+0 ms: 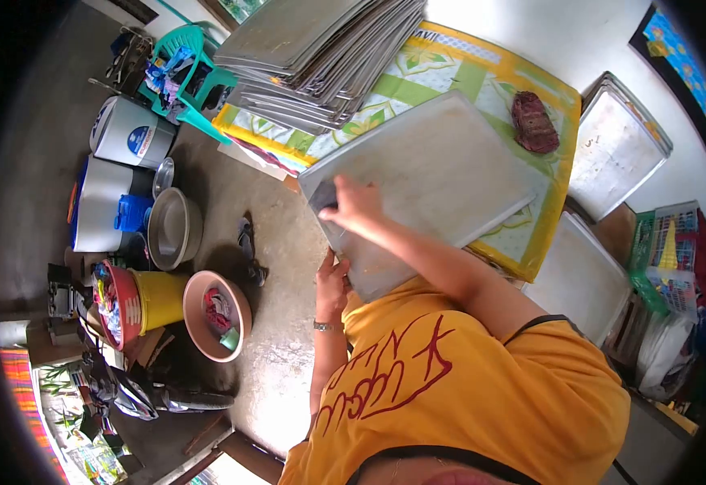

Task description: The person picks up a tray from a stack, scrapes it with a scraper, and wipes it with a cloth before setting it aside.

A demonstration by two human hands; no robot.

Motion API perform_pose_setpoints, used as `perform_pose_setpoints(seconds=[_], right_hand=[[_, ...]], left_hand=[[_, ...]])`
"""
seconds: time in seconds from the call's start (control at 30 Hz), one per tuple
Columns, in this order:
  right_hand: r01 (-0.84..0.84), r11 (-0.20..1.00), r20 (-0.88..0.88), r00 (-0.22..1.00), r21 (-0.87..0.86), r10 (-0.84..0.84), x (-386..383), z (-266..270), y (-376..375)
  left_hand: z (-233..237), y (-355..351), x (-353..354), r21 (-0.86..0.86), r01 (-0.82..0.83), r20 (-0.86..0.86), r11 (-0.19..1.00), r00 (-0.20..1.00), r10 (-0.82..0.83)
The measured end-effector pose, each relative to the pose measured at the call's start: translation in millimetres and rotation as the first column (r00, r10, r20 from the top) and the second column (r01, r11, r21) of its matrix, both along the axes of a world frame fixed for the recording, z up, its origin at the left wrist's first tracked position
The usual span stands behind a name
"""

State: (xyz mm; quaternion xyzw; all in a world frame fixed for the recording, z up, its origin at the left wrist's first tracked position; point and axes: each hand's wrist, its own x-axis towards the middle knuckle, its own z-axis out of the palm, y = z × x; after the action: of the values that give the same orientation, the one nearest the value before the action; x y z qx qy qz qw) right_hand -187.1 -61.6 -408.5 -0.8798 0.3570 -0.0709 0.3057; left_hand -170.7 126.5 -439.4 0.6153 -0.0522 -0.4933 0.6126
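Observation:
A large flat metal tray (442, 166) lies tilted across the table's corner, its near end against the orange shirt. My right hand (356, 205) is closed on a dark grey pad (322, 195), pressed to the tray's surface near its left edge. My left hand (333, 279), with a watch at the wrist, grips that same left edge close to my body; some of its fingers are hidden by the tray. On the table, beyond the tray to the right, sits a dark reddish-brown folded cloth (534, 123).
A tall stack of metal trays (312, 61) stands on the table (567, 174) at the back left. More trays (616, 149) lean at the right by plastic crates (667, 250). On the left floor are a pink basin (238, 319), a yellow bucket (163, 301) and a green chair (187, 40).

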Motion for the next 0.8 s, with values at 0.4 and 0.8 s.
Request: perform_pose_setpoints(seconds=[0.4, 0.8], right_hand=[[0.624, 0.742, -0.206, 0.714, -0.245, -0.669, -162.4, -9.0, -258.0], [0.393, 0.518, 0.079, 0.846, -0.760, -0.527, -74.1, -41.4, -245.7]], left_hand=[[4.5, 14.5, 2.0, 0.006, 0.003, -0.012, 1.000, 1.000, -0.003], [1.2, 14.6, 2.9, 0.031, 0.027, -0.007, 0.999, 1.000, -0.027]])
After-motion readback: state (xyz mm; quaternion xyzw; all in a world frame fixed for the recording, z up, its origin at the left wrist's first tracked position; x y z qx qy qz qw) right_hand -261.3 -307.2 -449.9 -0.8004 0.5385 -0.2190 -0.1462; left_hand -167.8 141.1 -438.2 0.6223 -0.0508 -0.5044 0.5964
